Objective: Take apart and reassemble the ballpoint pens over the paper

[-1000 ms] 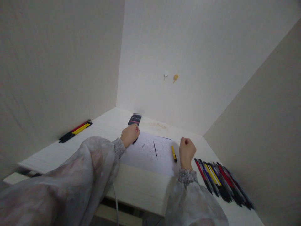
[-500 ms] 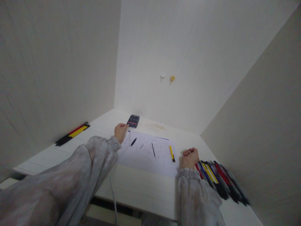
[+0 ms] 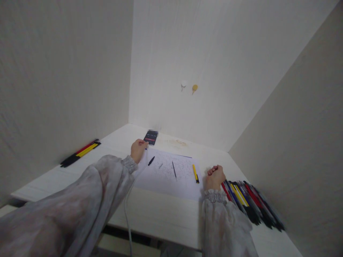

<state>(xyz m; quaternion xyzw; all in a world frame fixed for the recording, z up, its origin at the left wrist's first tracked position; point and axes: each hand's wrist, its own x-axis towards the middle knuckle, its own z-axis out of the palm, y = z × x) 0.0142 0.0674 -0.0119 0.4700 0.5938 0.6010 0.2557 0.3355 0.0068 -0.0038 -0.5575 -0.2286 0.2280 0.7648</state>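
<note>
My left hand [image 3: 138,150] is closed, thumb and forefinger pinched together at the lower edge of a phone [image 3: 150,137] with a lit screen. A white cable [image 3: 128,217] runs past these fingertips; whether they grip it is hidden. My right hand [image 3: 215,177] rests on the table in a loose fist, nothing visible in it, beside a row of pens [image 3: 245,200]. Between the hands lies a scribbled paper sheet [image 3: 160,184]. On it are a black pen tip [image 3: 151,160], a small spring [image 3: 160,166], a thin refill [image 3: 174,169] and a yellow pen barrel [image 3: 195,173].
Several red, yellow and black pens [image 3: 81,153] lie along the left wall. A white hook [image 3: 183,84] and a yellow hook [image 3: 194,87] are on the back wall. Walls enclose the white table [image 3: 160,214] at left, back and right; its front edge is near me.
The whole view has shifted slightly. Both hands keep nearly the same places, and the pen parts on the paper have not moved.
</note>
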